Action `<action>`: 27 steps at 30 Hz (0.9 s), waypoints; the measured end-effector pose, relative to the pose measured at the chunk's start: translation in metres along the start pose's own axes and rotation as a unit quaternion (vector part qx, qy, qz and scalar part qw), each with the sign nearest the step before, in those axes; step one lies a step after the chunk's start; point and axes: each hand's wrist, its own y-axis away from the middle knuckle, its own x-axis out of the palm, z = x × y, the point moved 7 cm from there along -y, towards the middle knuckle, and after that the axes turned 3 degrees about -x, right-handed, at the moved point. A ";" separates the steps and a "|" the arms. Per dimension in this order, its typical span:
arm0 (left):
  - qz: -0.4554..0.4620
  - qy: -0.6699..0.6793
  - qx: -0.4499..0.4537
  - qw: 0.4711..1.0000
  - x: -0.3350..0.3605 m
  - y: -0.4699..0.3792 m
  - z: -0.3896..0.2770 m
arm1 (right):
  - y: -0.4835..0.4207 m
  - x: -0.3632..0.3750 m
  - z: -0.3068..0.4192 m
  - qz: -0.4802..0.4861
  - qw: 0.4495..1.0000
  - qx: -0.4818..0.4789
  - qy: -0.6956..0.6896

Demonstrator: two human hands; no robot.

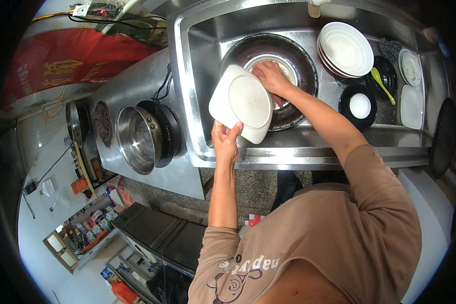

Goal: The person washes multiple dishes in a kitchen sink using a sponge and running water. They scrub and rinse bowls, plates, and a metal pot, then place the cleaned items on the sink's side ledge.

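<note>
My left hand grips the near edge of a white squarish plate, thumb on top. The plate is tilted with its round-footed underside facing up, over the left rim of a dark basin in the stainless steel sink. Inside the basin sits a white bowl. My right hand is over this bowl, next to the plate's right corner. Its fingertips are partly hidden, and whether they hold anything is unclear. A reddish-brown patch shows below the wrist; I cannot tell what it is.
Stacked white bowls, a black bowl with a green spoon, a small white dish, a white rectangular dish and a scrubber lie right in the sink. A faucet overhangs it. Left stands a steel pot.
</note>
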 end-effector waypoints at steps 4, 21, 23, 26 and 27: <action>-0.031 -0.016 0.004 0.999 -0.007 -0.006 0.000 | 0.021 0.001 -0.006 0.076 0.987 0.087 -0.113; 0.041 -0.215 0.018 0.976 0.011 -0.008 0.017 | -0.027 -0.006 0.090 0.066 0.929 0.053 -0.361; 0.031 -0.207 -0.005 0.978 0.004 0.002 0.022 | -0.044 0.006 0.052 0.073 0.900 0.149 -0.404; -0.010 -0.046 0.007 0.999 0.000 0.011 0.024 | -0.039 0.021 -0.001 0.063 0.893 0.261 -0.361; -0.001 0.025 0.009 1.000 0.003 0.011 0.025 | -0.033 0.020 -0.010 0.070 0.915 0.253 -0.307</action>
